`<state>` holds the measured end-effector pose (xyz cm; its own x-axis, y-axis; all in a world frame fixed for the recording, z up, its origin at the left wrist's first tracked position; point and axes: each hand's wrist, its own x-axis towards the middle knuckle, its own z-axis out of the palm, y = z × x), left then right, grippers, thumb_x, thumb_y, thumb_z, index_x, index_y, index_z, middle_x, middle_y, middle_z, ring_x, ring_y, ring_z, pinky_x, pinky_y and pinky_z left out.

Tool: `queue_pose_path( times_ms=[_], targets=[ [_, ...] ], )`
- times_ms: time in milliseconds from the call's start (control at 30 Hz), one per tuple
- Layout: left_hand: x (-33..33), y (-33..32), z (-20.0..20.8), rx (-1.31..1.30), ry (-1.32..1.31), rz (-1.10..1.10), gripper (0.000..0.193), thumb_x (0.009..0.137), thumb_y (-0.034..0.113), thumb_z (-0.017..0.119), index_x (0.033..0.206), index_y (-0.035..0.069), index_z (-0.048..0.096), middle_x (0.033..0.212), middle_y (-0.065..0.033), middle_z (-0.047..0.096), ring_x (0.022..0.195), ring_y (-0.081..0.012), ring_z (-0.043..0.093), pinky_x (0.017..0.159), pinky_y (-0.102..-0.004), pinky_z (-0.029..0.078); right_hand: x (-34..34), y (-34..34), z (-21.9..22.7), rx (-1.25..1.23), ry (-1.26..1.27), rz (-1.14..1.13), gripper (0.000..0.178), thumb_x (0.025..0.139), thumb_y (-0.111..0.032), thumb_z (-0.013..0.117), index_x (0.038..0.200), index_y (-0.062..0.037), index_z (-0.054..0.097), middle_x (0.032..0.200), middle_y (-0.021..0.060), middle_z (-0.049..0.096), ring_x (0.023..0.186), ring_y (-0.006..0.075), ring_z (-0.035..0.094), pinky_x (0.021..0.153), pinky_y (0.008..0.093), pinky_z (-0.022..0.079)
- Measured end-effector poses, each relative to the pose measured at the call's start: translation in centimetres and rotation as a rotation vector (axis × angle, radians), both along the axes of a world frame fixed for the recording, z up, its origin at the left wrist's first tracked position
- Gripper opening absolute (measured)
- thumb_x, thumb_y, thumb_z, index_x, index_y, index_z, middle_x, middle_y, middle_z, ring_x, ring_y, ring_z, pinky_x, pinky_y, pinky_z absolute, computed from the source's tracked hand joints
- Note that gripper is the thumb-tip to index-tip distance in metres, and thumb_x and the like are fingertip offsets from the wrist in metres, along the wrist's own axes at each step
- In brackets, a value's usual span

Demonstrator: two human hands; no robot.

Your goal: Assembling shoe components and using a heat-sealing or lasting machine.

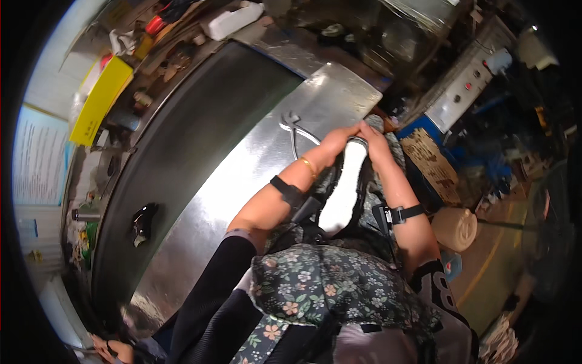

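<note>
A dark shoe upper with a long white bottom face (342,197) rests over my lap, bottom side up and pointing away from me. My left hand (335,146) closes on its far end from the left. From the right, my right hand (376,145) grips the same end, and the thumbs nearly meet over the tip. The undersides of my fingers are hidden. Beside my left hand, metal pincers (292,126) lie on the shiny metal table (242,161), handles toward my wrist. A floral apron (321,285) covers my lap.
Left of the table runs a dark conveyor belt (200,115) carrying a black shoe (143,224). A yellow box (100,100) stands on the cluttered shelf beyond. At right are a control panel (458,91) and a beige plastic jug (456,229). Another person's hand (115,349) shows lower left.
</note>
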<state>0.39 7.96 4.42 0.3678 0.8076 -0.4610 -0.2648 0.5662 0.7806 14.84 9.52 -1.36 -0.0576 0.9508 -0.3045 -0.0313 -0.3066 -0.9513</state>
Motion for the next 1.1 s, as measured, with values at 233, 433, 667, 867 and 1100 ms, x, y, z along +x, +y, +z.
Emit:
queue_pose_path(
  times_ms=[233,433,667,867,1100],
  targets=[
    [2.6,0.4,-9.6,0.891,1.061,-0.052,0.024,0.073,0.02,0.058,0.075,-0.001,0.068,0.082,-0.0247,0.065,0.074,-0.0409,0.063,0.071,-0.0475,0.049,0.9,-0.5,-1.6,0.505,-0.482,0.13,0.025,0.091,-0.02,0.047,0.087,-0.0001,0.062,0.09,0.0145,0.065,0.085,0.027,0.061,0.075,0.0378,0.047],
    [-5.6,-4.9,-1.7,0.263,-0.002,0.365,0.03,0.091,0.028,0.05,0.092,0.002,0.066,0.087,-0.0104,0.068,0.088,-0.0238,0.064,0.081,-0.0321,0.047,-6.4,-3.3,2.7,0.292,0.015,0.139,0.041,0.101,-0.028,0.041,0.125,0.0045,0.048,0.12,0.0149,0.055,0.11,0.0238,0.052,0.096,0.0343,0.039],
    [-17.3,-12.6,-5.9,-0.241,-0.459,0.983,0.027,0.087,0.029,0.052,0.08,0.005,0.064,0.075,-0.0102,0.066,0.062,-0.0242,0.062,0.065,-0.0387,0.052,-10.0,-16.4,8.3,0.709,-0.744,0.924,0.096,0.06,-0.025,0.083,0.14,-0.0047,0.034,0.141,0.0245,0.031,0.127,0.0448,0.033,0.106,0.0493,0.029],
    [-15.7,-14.0,-5.9,-0.173,-0.409,1.18,0.031,0.088,0.035,0.048,0.08,0.008,0.062,0.074,-0.011,0.064,0.065,-0.0248,0.061,0.064,-0.0396,0.05,-8.6,-15.7,6.6,0.66,-0.71,0.986,0.091,0.062,-0.017,0.079,0.14,-0.0039,0.035,0.141,0.023,0.034,0.128,0.04,0.035,0.107,0.0448,0.03],
    [-9.9,-12.3,-1.4,0.327,0.185,0.586,0.042,0.089,0.027,0.059,0.123,0.003,0.053,0.105,-0.0056,0.06,0.098,-0.0151,0.055,0.09,-0.0292,0.042,-1.0,-14.9,8.6,0.073,0.3,0.445,0.078,0.071,-0.009,0.054,0.144,0.0038,0.031,0.143,0.0187,0.039,0.127,0.0281,0.043,0.107,0.034,0.032]
  ],
)
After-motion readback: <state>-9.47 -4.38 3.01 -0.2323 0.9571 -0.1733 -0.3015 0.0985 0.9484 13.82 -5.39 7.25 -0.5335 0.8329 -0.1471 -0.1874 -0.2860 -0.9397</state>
